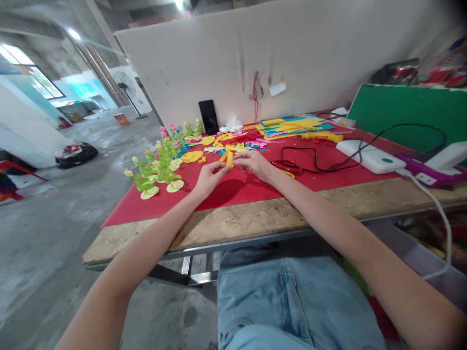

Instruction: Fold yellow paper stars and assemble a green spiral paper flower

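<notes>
Yellow strip (229, 158) at the fingertips of both hands.
The left hand (212, 176) pinches the strip; the right hand (252, 163) has its fingers drawn narrow against it, though whether they grip I cannot tell. Right of the fingers lie scissors (291, 167); to their left stand paper flowers (156, 170). Just beyond them are scraps (223, 140), and farther back, a phone (208, 117) leans upright.

Bare forearms (171, 219) stretched forward, converging; left hand (210, 177) and right hand (255, 164) near each other, fingers (243, 157) pinched.
</notes>
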